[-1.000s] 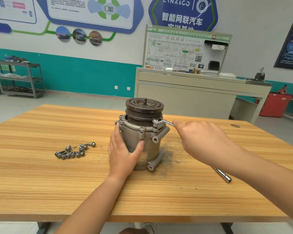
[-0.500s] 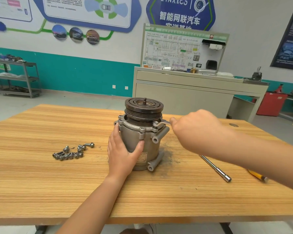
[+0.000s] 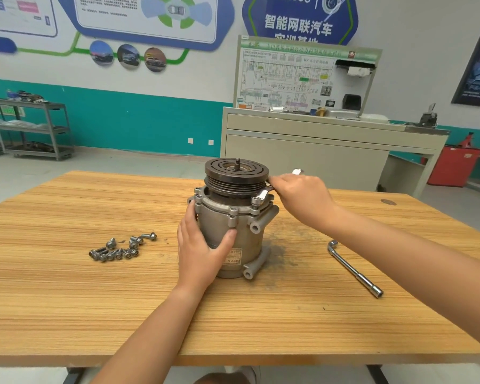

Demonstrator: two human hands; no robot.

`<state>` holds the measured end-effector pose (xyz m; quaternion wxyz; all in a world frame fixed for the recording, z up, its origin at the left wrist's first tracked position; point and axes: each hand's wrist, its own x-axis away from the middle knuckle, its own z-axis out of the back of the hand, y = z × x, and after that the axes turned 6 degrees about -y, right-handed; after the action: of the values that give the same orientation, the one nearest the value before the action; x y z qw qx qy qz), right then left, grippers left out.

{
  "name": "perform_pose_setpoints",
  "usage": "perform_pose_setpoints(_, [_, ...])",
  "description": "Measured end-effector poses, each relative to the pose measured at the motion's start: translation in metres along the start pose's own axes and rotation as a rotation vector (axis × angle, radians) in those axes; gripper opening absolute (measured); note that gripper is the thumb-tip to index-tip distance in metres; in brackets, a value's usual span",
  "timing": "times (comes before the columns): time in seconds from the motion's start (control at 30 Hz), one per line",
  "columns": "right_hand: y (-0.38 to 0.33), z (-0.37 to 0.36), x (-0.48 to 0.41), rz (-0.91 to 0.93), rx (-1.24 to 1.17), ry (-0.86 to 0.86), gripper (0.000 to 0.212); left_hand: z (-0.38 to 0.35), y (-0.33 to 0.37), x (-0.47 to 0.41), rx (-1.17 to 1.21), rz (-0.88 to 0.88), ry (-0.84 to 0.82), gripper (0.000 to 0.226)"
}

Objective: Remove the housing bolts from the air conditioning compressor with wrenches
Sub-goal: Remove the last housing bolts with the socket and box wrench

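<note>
On the table (image 3: 67,300) stands a grey compressor (image 3: 250,245) — left hand (image 3: 200,253) clasps it, right hand (image 3: 302,198) clamps wrench (image 3: 262,195).

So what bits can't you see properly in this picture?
All in the head view:
- wrench: its middle is under the right hand; only the ring end and far tip show.
- compressor: its back, and any bolts there, are hidden by its own body; the left hand covers part of the near side.
- label: print too small to read.
- loose bolts: piled together, no sure count.
</note>
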<state>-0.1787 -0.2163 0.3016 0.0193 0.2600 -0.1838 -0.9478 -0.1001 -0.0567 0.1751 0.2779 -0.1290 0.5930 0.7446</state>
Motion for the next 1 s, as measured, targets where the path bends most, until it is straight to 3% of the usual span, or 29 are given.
perform_pose_setpoints(0.13, [0.004, 0.019, 0.024, -0.197, -0.250, 0.211, 0.039, 0.000, 0.000, 0.000, 0.015, -0.003, -0.001, 0.104])
perform_pose_setpoints(0.23, [-0.006, 0.042, 0.048, -0.231, -0.233, 0.206, 0.043, 0.000, 0.000, 0.000, 0.016, 0.005, -0.011, 0.105])
perform_pose_setpoints(0.33, [-0.022, 0.066, 0.058, -0.244, 0.102, -0.033, 0.055, 0.000, 0.001, 0.000, 0.020, 0.009, -0.012, 0.105])
perform_pose_setpoints(0.4, [-0.030, 0.072, 0.061, -0.229, 0.201, -0.156, 0.063, 0.000, 0.001, 0.000, 0.018, 0.006, -0.010, 0.105])
perform_pose_setpoints(1.0, [-0.068, 0.083, 0.026, -0.080, 0.301, -0.536, 0.048, 0.000, -0.001, -0.002, 0.006, 0.009, 0.002, 0.104])
